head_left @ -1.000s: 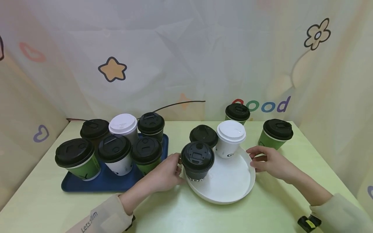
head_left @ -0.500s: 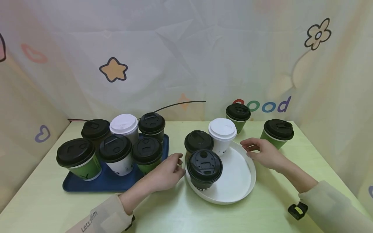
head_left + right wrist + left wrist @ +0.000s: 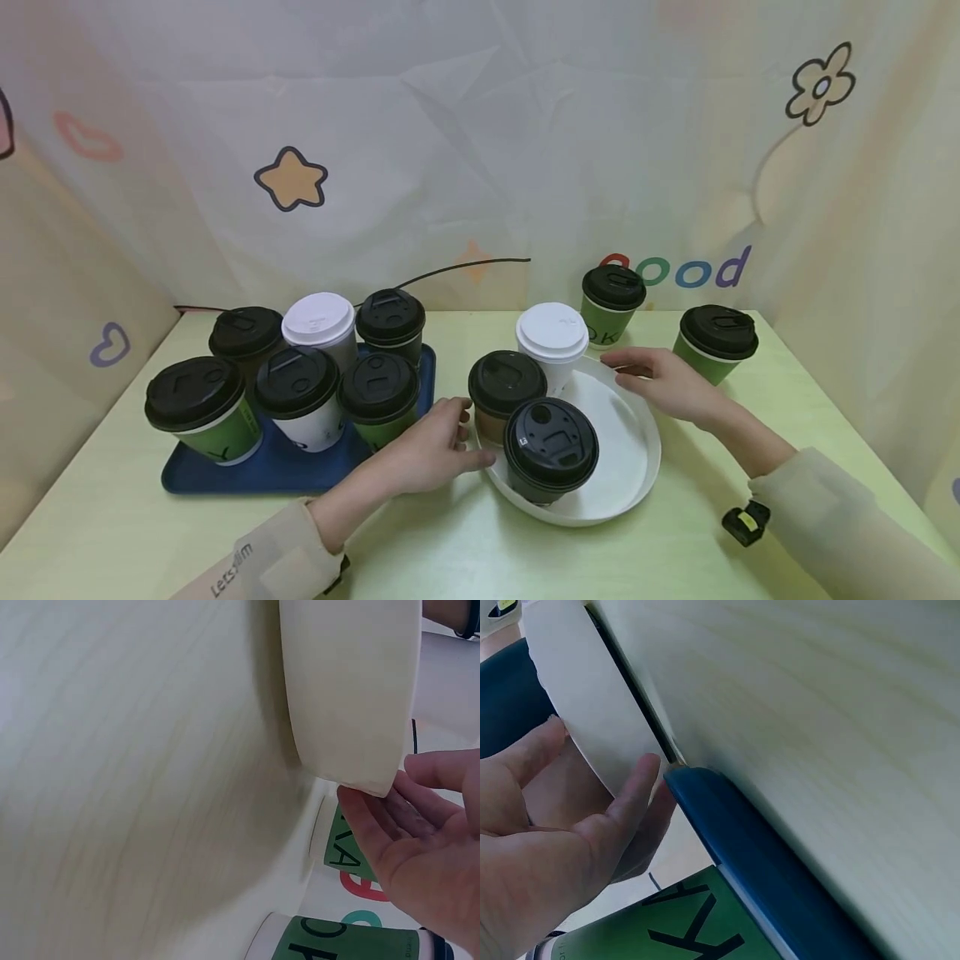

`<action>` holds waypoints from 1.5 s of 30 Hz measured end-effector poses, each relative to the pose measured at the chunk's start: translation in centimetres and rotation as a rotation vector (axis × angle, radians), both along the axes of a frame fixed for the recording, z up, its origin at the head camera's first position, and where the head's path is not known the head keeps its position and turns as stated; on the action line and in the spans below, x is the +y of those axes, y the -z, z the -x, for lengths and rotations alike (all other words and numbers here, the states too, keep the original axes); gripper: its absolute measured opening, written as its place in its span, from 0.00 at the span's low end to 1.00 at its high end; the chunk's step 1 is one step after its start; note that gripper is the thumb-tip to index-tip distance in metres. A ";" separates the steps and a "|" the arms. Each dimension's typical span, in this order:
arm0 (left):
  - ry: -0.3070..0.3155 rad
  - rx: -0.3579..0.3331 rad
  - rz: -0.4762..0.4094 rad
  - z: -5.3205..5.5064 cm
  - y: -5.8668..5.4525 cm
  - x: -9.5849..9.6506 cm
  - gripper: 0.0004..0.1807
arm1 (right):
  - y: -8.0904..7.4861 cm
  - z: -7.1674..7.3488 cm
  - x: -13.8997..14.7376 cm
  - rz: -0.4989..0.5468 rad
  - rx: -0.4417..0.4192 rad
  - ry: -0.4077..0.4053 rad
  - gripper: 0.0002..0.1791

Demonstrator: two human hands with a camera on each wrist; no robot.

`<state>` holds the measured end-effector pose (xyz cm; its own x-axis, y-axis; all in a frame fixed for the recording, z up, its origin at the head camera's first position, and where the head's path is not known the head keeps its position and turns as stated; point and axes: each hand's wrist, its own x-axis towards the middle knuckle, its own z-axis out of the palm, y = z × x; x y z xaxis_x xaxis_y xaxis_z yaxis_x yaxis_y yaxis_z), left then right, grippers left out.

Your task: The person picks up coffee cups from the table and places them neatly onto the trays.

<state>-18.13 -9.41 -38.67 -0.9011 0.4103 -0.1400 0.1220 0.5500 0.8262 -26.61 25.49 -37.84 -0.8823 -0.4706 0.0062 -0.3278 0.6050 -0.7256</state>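
A white round tray (image 3: 618,433) carries a white-lidded cup (image 3: 552,333), a brown black-lidded cup (image 3: 507,383) and a dark black-lidded cup (image 3: 551,446). At its left rim is my left hand (image 3: 431,446), with fairly straight fingers touching the outer wall in the left wrist view and the thumb beside the brown cup. My right hand (image 3: 667,383) holds the back-right rim, fingers outside and thumb over the edge. From the right wrist, the tray's side wall (image 3: 349,690) shows above my fingertips (image 3: 352,796).
On the left, a blue rectangular tray (image 3: 225,479) bears several lidded cups close together. Two green cups with black lids, one (image 3: 611,308) behind the round tray and one (image 3: 712,346) beyond my right hand, stand on the table. A printed cloth (image 3: 450,125) hangs behind.
The round tray has turned counterclockwise: its dark cup moved right, the white-lidded one left, the brown one nearer. My right hand travelled left and back along with the rim; the left stayed nearly in place.
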 end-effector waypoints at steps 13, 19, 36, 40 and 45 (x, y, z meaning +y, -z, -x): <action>0.069 0.064 -0.064 0.3 0.2 0.0 0.35 | 0.1 -0.2 -0.4 0.024 -0.013 -0.036 0.25; 0.079 0.074 -0.076 0.3 0.3 0.1 0.33 | -0.1 -0.7 0.7 0.005 -0.013 0.005 0.24; 0.065 0.069 -0.052 0.3 0.1 0.2 0.34 | 0.5 -2.2 7.2 0.042 -0.270 0.061 0.13; 0.062 0.065 -0.055 0.2 0.1 0.1 0.34 | 0.9 -1.9 8.5 0.036 -0.376 0.132 0.13; 0.065 0.071 -0.052 0.2 0.1 0.1 0.34 | 0.8 -1.7 9.7 -0.040 -0.371 0.296 0.13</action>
<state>-18.35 -9.32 -38.77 -0.8793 0.4732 -0.0536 0.2154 0.4957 0.8414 -24.89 35.16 -38.63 -0.9177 -0.1921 -0.3476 0.1398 0.6630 -0.7354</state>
